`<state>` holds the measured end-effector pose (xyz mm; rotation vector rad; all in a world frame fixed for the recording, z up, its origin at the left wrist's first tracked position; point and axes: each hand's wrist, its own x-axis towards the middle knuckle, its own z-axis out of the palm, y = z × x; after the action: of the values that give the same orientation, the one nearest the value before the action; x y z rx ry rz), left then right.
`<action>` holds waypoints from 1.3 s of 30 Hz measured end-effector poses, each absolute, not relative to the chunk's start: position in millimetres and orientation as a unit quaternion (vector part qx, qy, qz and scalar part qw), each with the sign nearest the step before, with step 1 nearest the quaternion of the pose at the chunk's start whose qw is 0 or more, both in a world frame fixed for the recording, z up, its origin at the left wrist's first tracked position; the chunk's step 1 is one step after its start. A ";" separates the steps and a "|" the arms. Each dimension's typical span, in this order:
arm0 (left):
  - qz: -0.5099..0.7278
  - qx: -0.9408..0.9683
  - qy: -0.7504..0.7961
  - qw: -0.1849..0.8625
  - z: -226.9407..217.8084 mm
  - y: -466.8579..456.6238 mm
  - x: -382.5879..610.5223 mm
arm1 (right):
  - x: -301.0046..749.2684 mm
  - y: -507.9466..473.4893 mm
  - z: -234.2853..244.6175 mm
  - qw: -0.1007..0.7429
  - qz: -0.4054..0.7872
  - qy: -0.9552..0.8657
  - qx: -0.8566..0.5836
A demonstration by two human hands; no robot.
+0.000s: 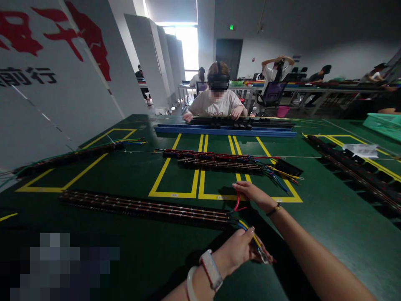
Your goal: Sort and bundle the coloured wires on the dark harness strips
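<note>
A long black strip assembly (150, 207) with copper-coloured bars lies across the near part of the green table. Yellow and blue wires (242, 224) come out of its right end. My left hand (236, 246) is closed around these wires, and their metal-lugged ends stick out past the fingers. Beyond it, my right hand (254, 195) pinches the upper end of a red wire (237, 202), which curves down toward the same end of the strip. My right fingertips partly cover that wire's tip.
Two similar assemblies (216, 162) with loose wires lie farther back, near a small black piece (290, 167). A blue rail (225, 131) lies before a seated person (216, 98). More strips lie at left (72, 158) and right (354, 167). A green basket (384, 125) stands at the right edge.
</note>
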<state>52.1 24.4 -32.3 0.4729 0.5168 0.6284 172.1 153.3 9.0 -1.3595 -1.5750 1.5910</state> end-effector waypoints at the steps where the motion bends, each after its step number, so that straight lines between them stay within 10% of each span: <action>1: 0.303 0.228 0.247 0.892 -31.9 24.6 51.5 | 169.8 155.3 8.1 0.257 0.587 -0.584 -0.499; 16: 0.323 0.211 0.263 0.884 -35.0 23.3 53.8 | 227.2 9.1 14.1 0.084 0.283 -0.742 -0.602; 33: 0.296 0.257 0.225 0.892 -22.6 24.8 44.3 | 221.6 3.5 12.7 0.076 0.233 -0.764 -0.596; 39: 0.311 0.268 0.259 0.874 -30.4 24.2 49.5 | 201.2 7.5 44.9 0.114 0.042 -0.793 -0.598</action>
<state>49.5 24.2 -30.4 0.5592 0.5411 0.6493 201.2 7.5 44.9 -1.7527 -2.3241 0.1239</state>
